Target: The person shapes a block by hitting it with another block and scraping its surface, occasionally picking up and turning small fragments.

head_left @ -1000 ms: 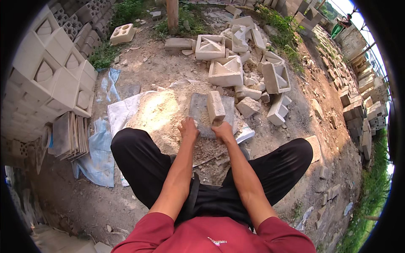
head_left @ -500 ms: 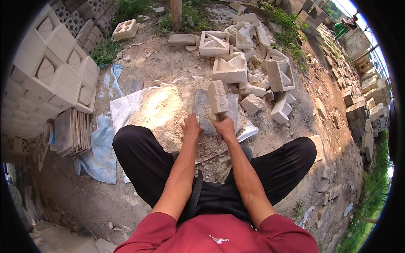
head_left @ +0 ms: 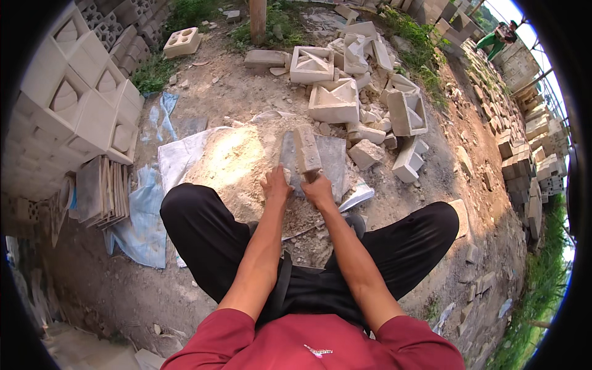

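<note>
I squat over a flat grey slab [head_left: 333, 158] that lies on a pile of pale sand [head_left: 229, 161]. My right hand [head_left: 319, 190] grips the lower end of an elongated tan block [head_left: 306, 148], which stands tilted over the slab. My left hand [head_left: 275, 184] sits at the slab's near left edge with its fingers curled down on it. Both forearms come up between my knees in black trousers.
Broken hollow concrete blocks [head_left: 336, 102] lie heaped beyond the slab. Stacked patterned blocks [head_left: 74, 111] form a wall at left, with thin tiles [head_left: 102, 191] leaning beside blue plastic sheeting [head_left: 145, 216]. A person [head_left: 499, 37] stands far off at upper right.
The tan block has shifted only slightly over the slab, staying in my right hand. My left hand stays at the slab's edge. The view has moved a little.
</note>
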{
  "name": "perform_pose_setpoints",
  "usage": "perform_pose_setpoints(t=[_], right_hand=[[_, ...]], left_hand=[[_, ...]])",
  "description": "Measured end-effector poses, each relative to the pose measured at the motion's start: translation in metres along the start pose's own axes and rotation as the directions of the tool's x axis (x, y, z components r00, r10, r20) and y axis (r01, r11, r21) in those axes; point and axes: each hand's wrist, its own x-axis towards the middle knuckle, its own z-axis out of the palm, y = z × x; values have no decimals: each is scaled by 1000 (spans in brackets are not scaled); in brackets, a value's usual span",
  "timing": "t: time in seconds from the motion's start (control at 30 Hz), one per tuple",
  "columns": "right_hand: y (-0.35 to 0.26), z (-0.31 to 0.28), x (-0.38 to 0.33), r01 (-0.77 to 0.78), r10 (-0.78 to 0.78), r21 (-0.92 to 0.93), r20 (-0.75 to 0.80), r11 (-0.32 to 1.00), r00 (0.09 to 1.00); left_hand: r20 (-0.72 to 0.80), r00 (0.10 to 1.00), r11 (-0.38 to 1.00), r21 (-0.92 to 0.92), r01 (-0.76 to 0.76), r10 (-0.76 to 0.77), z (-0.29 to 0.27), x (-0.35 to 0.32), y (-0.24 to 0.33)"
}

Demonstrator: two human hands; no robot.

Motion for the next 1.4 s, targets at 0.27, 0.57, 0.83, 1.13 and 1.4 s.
perform_pose_setpoints(t=[0.27,0.57,0.83,1.13,1.4], right_hand=[[-7,-3,8,-88,123,-224,147,971,981],[56,4,11,27,-10,-280,61,959,998],[14,11,1,20,-18,-171,17,985,1000],[8,-7,17,-52,57,-58,77,997,995],[23,-27,26,-143,177,-252,117,957,977]], left_hand=[[10,1000,1000,-27,-10,10,2,4,-10],[87,996,1000,0,18,-18,-8,0,23],[47,998,999,-3,45,-45,0,4,9],[66,997,999,30,34,-36,0,1,0],[140,988,996,74,55,-65,-6,1,12]])
